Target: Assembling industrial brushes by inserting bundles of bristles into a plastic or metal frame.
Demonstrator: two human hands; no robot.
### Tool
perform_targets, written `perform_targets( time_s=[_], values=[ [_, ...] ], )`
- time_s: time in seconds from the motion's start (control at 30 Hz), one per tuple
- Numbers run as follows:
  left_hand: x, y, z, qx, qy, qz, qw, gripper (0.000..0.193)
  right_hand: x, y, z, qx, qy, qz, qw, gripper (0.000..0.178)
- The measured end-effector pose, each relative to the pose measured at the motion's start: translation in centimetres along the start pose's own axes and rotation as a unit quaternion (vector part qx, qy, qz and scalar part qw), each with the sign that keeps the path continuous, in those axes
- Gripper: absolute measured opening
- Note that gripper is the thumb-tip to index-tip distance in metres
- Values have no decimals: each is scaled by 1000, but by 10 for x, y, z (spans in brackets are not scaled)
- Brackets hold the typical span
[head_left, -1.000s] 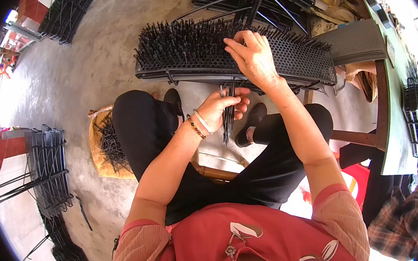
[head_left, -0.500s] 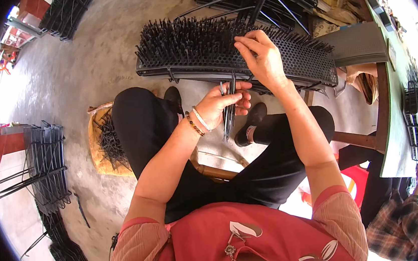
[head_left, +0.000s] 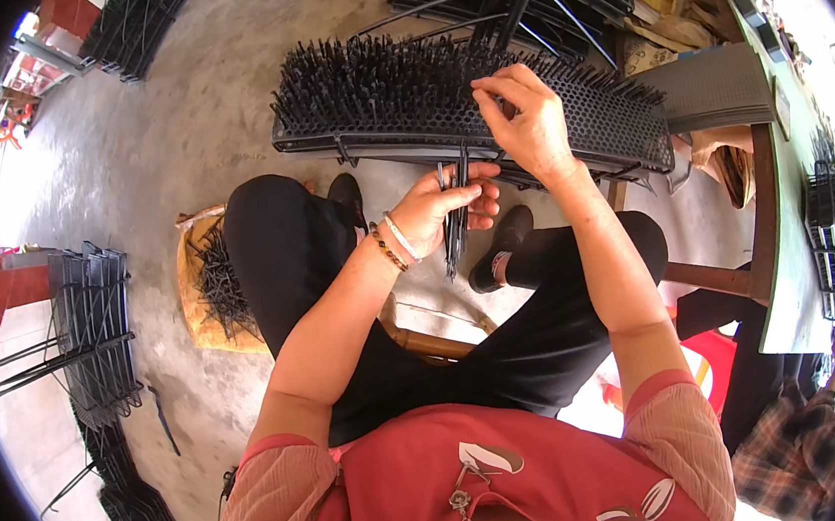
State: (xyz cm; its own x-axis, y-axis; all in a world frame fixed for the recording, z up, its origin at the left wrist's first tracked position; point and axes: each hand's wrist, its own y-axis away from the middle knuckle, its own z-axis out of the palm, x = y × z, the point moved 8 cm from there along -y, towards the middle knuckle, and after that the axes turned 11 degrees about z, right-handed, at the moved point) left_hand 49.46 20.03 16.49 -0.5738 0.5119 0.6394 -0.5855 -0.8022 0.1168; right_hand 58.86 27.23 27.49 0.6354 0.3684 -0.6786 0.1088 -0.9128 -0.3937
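A long black rack with a perforated top [head_left: 589, 113] stretches in front of my knees. Thin black sticks [head_left: 370, 79] stand densely upright in its holes on the left and more sparsely to the right. Below its front edge, my left hand [head_left: 423, 210] is closed around a small bundle of thin black sticks [head_left: 456, 232]. My right hand [head_left: 530, 124] is over the rack's top, thumb and forefinger pinched at the edge of the dense sticks. What the pinch holds blends into the dark sticks behind it.
Loose black sticks [head_left: 222, 289] lie on a yellow sack [head_left: 199, 327] by my left knee. Black wire racks [head_left: 92, 322] are stacked at the left. To the right stand a grey perforated stack [head_left: 718, 91] and a pale green table [head_left: 789, 310], with another person's plaid sleeve [head_left: 797, 445] near it.
My right hand has shifted very slightly right, its fingers still pinched above the rack. My left hand with the bundle has barely moved.
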Motion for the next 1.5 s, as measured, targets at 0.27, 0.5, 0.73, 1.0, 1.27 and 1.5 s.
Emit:
perform_targets(
  time_s=[0.27,0.5,0.73,1.0,1.27,1.5],
  values=[
    [9,3,4,-13,-19,28,999,38,18,19,35,-282,-169,252,910,24],
    [3,4,7,11,-29,-1,1000,37,44,6,21,-178,-279,319,888,23],
    [-16,3,-8,41,-22,-34,998,34,37,-16,5,-13,-290,228,929,23],
    [-12,4,-6,39,-24,-29,999,34,26,-19,9,30,-169,177,969,21],
    [-14,6,-7,48,-20,-39,998,34,23,-17,9,51,-155,189,968,23],
    [-16,4,-11,61,0,-51,997,32,15,-15,17,60,-99,103,988,18]
  ],
)
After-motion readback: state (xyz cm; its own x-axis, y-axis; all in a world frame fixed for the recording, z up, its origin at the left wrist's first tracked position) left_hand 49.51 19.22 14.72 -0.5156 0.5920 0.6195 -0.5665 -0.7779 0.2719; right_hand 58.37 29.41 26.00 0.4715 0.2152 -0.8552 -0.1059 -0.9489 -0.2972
